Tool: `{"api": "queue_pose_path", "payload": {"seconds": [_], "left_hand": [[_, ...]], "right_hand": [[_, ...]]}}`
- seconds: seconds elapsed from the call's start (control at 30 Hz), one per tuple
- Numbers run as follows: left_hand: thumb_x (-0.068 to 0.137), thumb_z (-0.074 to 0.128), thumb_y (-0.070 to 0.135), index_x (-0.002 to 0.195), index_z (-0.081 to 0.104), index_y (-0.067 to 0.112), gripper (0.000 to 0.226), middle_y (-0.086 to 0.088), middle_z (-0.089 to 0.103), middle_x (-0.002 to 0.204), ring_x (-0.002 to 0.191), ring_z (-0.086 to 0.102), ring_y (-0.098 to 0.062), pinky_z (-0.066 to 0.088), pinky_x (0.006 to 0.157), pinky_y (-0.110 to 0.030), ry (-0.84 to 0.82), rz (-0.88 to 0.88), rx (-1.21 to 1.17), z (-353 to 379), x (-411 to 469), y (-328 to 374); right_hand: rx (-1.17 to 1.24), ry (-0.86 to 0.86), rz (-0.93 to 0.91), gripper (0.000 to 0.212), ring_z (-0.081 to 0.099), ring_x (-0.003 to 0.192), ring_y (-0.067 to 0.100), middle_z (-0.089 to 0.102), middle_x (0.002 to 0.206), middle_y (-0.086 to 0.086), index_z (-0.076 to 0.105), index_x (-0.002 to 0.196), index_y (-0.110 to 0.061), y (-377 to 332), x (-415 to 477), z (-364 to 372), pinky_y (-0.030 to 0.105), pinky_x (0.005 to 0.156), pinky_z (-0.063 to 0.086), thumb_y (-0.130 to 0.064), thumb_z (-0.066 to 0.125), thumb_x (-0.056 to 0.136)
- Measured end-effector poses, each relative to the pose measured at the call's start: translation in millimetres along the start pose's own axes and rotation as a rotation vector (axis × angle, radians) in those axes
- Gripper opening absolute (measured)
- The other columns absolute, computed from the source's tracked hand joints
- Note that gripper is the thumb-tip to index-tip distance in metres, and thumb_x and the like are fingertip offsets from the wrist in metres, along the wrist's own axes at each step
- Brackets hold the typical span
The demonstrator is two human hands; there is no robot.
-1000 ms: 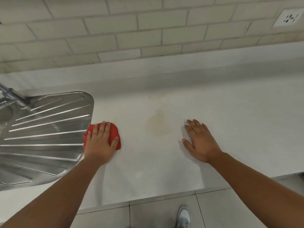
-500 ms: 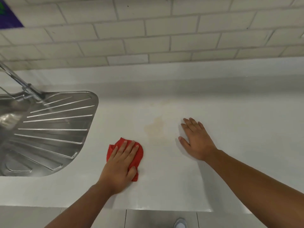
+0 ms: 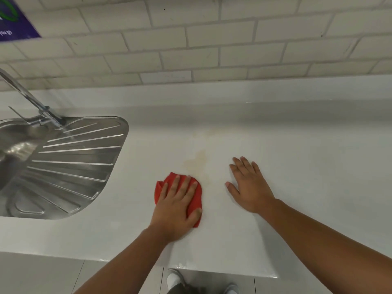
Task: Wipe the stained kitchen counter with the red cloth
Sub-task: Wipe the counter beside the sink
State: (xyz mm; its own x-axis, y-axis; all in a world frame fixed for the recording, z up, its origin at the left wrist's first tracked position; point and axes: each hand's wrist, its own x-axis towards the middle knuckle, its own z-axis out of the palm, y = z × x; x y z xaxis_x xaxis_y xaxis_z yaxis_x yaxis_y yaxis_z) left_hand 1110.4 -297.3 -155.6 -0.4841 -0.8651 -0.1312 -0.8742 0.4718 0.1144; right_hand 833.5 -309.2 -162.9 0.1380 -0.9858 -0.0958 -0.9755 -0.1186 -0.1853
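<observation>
A red cloth [image 3: 196, 195] lies bunched on the white counter [image 3: 297, 166], pressed flat under my left hand [image 3: 177, 205] with fingers spread over it. A pale yellowish stain [image 3: 197, 163] marks the counter just beyond and slightly right of the cloth, and the cloth's far edge nearly touches it. My right hand [image 3: 249, 185] rests palm down on the counter to the right of the stain, fingers apart, holding nothing.
A steel sink drainboard [image 3: 70, 164] with ridges fills the left side, with a tap [image 3: 31, 100] rising above it. A tiled wall [image 3: 212, 43] backs the counter. The counter's front edge [image 3: 212, 268] runs near the bottom, with shoes [image 3: 175, 280] on the floor below.
My left hand has slid the red cloth from beside the drainboard rightwards across the counter, up to the near edge of the stain. My right hand has stayed planted.
</observation>
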Motion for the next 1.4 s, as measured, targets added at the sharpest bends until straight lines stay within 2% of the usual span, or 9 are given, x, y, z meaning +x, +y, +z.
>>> {"api": "queue_pose_path", "payload": {"seconds": [0.17,0.33,0.4,0.57,0.7,0.83,1.0,1.2,1.4], "left_hand": [[0.098,0.033,0.065,0.161,0.005,0.032,0.076,0.01,-0.002,0.169,0.156,-0.007,-0.018,-0.004,0.125,-0.044,0.0,0.219,0.051,3,-39,-50],[0.09,0.014,0.064,0.162,0.007,0.027,0.081,0.005,0.0,0.169,0.156,-0.005,-0.025,-0.003,0.125,-0.049,0.022,-0.24,0.008,-6,19,-61],[0.089,0.01,0.063,0.162,0.004,0.025,0.082,0.002,-0.001,0.17,0.155,-0.006,-0.029,-0.005,0.124,-0.052,0.023,-0.301,0.003,-7,42,-34],[0.096,0.015,0.062,0.161,-0.004,0.029,0.075,0.007,-0.011,0.168,0.155,-0.015,-0.024,-0.008,0.124,-0.052,-0.038,-0.008,0.045,-4,40,21],[0.098,0.026,0.062,0.161,0.001,0.033,0.074,0.012,-0.009,0.167,0.153,-0.019,-0.014,-0.01,0.124,-0.045,-0.042,0.27,0.05,-1,3,-7],[0.095,0.024,0.062,0.161,0.006,0.032,0.075,0.011,-0.002,0.168,0.155,-0.013,-0.014,-0.005,0.125,-0.043,-0.027,0.152,0.052,-5,10,-47],[0.092,0.01,0.061,0.162,0.002,0.027,0.078,0.004,-0.003,0.169,0.155,-0.009,-0.026,-0.006,0.124,-0.051,0.0,-0.139,0.024,-6,56,-5],[0.1,0.018,0.059,0.161,-0.003,0.03,0.071,0.008,-0.011,0.168,0.154,-0.018,-0.019,-0.006,0.124,-0.051,-0.05,0.156,0.071,0,38,36],[0.098,0.027,0.058,0.161,0.005,0.032,0.072,0.01,-0.003,0.168,0.155,-0.01,-0.016,-0.004,0.125,-0.045,-0.019,0.277,0.086,-1,8,-31]], "right_hand": [[0.0,-0.049,-0.002,0.09,-0.011,0.154,0.021,-0.002,0.169,0.003,0.011,0.16,-0.014,1,-5,-5,0.045,0.125,-0.002,-0.066,-0.001,0.087],[-0.015,-0.026,0.006,0.092,-0.014,0.154,0.02,-0.005,0.169,0.003,0.01,0.16,-0.015,-3,-14,-8,0.047,0.125,-0.003,-0.069,0.001,0.087],[-0.026,-0.019,0.025,0.091,-0.013,0.154,0.021,-0.004,0.169,0.004,0.011,0.16,-0.014,-5,-18,-6,0.048,0.124,-0.004,-0.068,0.0,0.087],[-0.04,-0.025,0.059,0.089,-0.012,0.154,0.021,-0.002,0.169,0.005,0.01,0.16,-0.014,-3,-26,0,0.047,0.124,-0.006,-0.065,0.001,0.087],[-0.045,-0.035,0.068,0.09,-0.014,0.154,0.019,-0.006,0.169,0.003,0.006,0.16,-0.015,1,-27,7,0.046,0.124,-0.006,-0.067,0.0,0.087],[-0.054,-0.034,0.076,0.088,-0.017,0.153,0.019,-0.01,0.168,0.002,0.002,0.16,-0.015,0,-29,10,0.047,0.124,-0.006,-0.067,-0.001,0.089],[-0.057,-0.021,0.067,0.083,-0.016,0.153,0.019,-0.009,0.168,0.002,0.003,0.16,-0.015,1,-31,9,0.047,0.124,-0.005,-0.064,0.005,0.094],[-0.038,-0.005,0.067,0.084,-0.012,0.154,0.019,-0.005,0.169,0.003,0.006,0.16,-0.015,0,-31,9,0.047,0.125,-0.004,-0.065,0.006,0.093],[-0.037,-0.014,0.065,0.082,-0.014,0.154,0.02,-0.008,0.168,0.003,0.004,0.16,-0.014,1,-31,9,0.047,0.124,-0.005,-0.064,0.009,0.095]]}}
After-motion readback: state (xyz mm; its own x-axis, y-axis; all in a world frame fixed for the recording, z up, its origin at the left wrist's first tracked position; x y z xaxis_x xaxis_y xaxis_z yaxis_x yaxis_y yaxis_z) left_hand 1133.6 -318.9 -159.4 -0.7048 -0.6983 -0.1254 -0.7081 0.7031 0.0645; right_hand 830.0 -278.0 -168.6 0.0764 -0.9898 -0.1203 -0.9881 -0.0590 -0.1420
